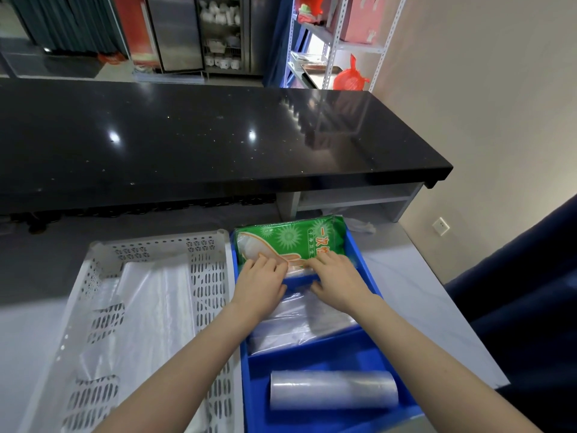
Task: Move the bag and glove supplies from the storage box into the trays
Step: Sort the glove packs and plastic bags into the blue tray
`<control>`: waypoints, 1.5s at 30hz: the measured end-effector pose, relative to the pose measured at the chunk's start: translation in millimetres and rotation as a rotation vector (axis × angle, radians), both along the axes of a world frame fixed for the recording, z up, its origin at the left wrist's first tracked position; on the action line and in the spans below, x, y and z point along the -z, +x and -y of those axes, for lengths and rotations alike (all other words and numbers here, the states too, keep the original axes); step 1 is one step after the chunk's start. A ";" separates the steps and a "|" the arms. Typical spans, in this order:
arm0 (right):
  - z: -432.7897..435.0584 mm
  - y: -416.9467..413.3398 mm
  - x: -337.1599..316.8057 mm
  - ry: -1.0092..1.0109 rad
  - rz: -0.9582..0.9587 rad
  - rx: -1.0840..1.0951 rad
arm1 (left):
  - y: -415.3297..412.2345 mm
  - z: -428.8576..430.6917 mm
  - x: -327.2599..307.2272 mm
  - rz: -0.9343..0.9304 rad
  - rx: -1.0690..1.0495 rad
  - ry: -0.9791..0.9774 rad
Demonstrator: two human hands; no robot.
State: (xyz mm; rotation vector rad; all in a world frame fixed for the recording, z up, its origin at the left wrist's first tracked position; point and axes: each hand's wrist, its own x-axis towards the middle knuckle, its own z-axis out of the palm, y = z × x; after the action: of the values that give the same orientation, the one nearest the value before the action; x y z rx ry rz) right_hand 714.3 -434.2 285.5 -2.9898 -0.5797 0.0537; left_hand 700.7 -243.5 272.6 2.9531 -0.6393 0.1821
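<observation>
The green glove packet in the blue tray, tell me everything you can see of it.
The flat green plastic glove packet carries white starburst prints, Chinese lettering and a hand picture. It lies in the far compartment of the blue plastic divided tray, far edge tilted up against the wall. The left hand and right hand press its near edge.

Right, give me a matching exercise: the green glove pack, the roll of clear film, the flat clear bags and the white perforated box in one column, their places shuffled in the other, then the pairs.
Things:
1. green glove pack
2. roll of clear film
3. flat clear bags
4. white perforated box

Places:
A. nearest compartment of the blue tray
B. left of the blue tray
C. farthest compartment, under both hands
D. middle compartment

Pairs: 1-C, 2-A, 3-D, 4-B
</observation>
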 end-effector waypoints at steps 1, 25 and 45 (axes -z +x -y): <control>1.9 -1.9 -0.3 -0.015 0.063 0.019 | -1.7 0.4 -0.6 0.042 -0.017 -0.023; 14.7 -19.5 -46.5 0.222 0.172 -0.368 | -95.3 6.7 -57.6 0.018 -0.538 -0.079; -331.9 -335.7 24.8 0.117 -0.215 -1.353 | -549.8 -194.4 49.3 -0.046 -1.559 -0.358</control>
State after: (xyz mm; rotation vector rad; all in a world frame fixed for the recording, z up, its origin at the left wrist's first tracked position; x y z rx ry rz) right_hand 378.6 -102.3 260.7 -1.8787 -2.2356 0.3854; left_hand 150.9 -49.1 223.3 2.3388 1.5568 0.2731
